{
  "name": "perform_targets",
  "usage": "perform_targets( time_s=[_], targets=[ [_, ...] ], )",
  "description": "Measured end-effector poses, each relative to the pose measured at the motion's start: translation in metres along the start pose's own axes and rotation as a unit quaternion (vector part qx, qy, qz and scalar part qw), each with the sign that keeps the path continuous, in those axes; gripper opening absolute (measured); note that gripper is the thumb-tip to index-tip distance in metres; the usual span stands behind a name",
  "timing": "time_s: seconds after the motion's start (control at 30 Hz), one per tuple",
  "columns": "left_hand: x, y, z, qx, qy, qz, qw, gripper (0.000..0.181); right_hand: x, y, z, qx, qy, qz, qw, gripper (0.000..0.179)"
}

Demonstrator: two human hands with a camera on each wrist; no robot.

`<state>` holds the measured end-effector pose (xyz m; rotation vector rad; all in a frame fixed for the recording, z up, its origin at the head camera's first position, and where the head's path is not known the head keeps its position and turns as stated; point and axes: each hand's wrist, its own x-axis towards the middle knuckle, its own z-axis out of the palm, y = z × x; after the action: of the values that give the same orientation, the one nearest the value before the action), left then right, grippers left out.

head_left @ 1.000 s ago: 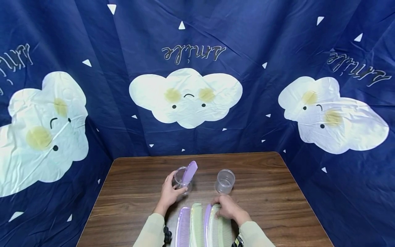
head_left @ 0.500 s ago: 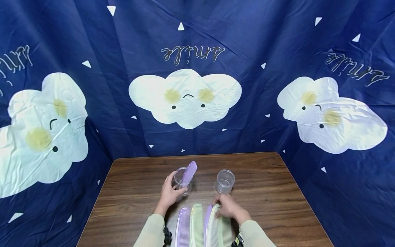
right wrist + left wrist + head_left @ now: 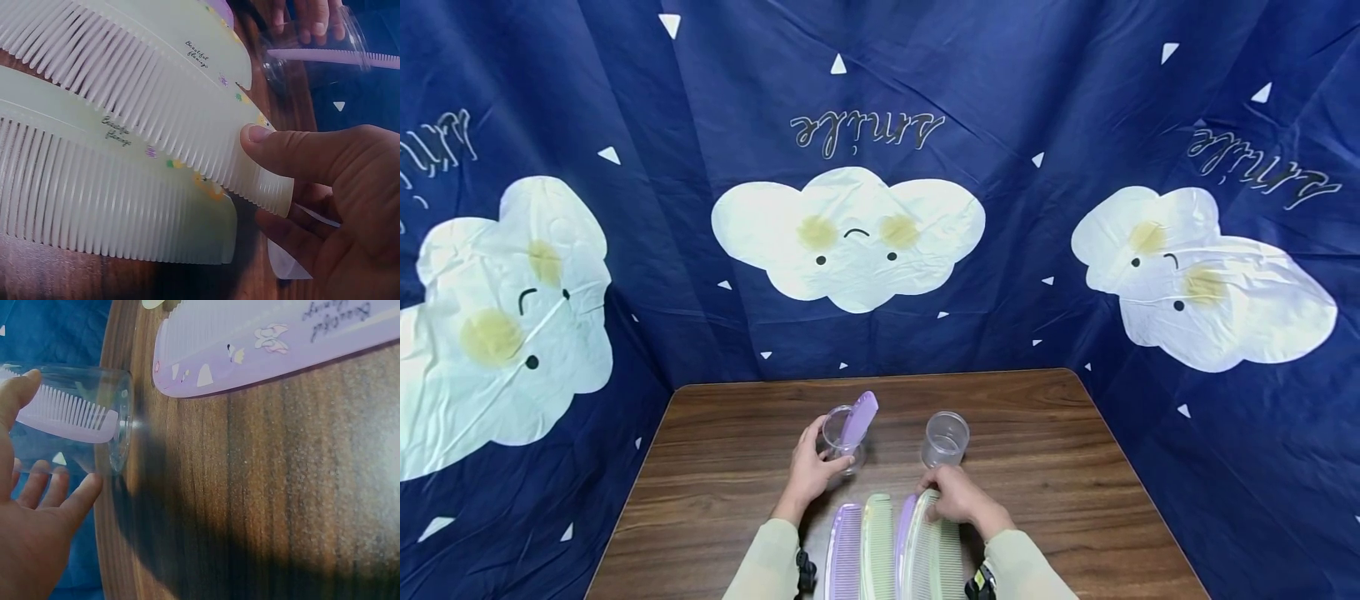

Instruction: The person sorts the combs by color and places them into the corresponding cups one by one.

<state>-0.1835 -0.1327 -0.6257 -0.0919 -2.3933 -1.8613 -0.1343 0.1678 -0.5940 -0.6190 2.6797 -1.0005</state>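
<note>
My left hand (image 3: pixel 811 468) grips a clear plastic cup (image 3: pixel 81 459), thumb on one side and fingers on the other. Inside that cup a purple comb (image 3: pixel 861 417) leans with one end sticking out over the rim. My right hand (image 3: pixel 958 497) pinches the far end of a pale green comb (image 3: pixel 181 119) between thumb and fingers. In the right wrist view, this comb overlaps another pale green comb (image 3: pixel 125 181) lying on the table. Left of it lie a purple comb (image 3: pixel 903 533), a green comb (image 3: pixel 877 546) and another purple comb (image 3: pixel 846 550).
A second clear cup (image 3: pixel 945 439) stands upright just beyond my right hand. The brown wooden table (image 3: pixel 715 467) ends at a blue curtain (image 3: pixel 865 342) with white clouds, which surrounds it at the back and both sides.
My right hand has shifted slightly, and the far end of the pinched green comb has risen a little over its neighbours. My left hand, the cup and its comb stay put.
</note>
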Motion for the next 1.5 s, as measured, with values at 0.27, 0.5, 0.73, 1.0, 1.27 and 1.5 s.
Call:
perform_targets(
  time_s=[0.27,0.5,0.73,1.0,1.27,1.5],
  targets=[
    [0.001,0.0,-0.001,0.001,0.0,0.001,1.0,0.094,0.002,0.0,-0.009,0.015,-0.008,0.004,0.9998,0.033],
    [0.002,-0.001,0.001,0.003,-0.001,0.005,1.0,0.094,0.003,0.0,-0.015,0.034,-0.015,-0.006,0.9993,0.031],
    [0.002,0.0,0.0,0.005,0.0,0.002,1.0,0.093,0.003,-0.005,-0.021,0.039,-0.03,-0.008,0.9988,0.03],
    [0.001,0.0,0.0,0.005,0.005,-0.003,1.0,0.093,0.002,-0.016,-0.032,0.044,-0.036,-0.014,0.9983,0.026],
    [0.0,0.0,0.0,0.005,0.004,-0.001,1.0,0.092,0.001,-0.017,-0.034,0.053,-0.036,-0.015,0.9978,0.025],
    [-0.001,0.0,0.0,0.002,0.006,0.01,0.9999,0.093,-0.002,-0.017,-0.037,0.091,-0.048,-0.003,0.9948,0.024]
  ],
)
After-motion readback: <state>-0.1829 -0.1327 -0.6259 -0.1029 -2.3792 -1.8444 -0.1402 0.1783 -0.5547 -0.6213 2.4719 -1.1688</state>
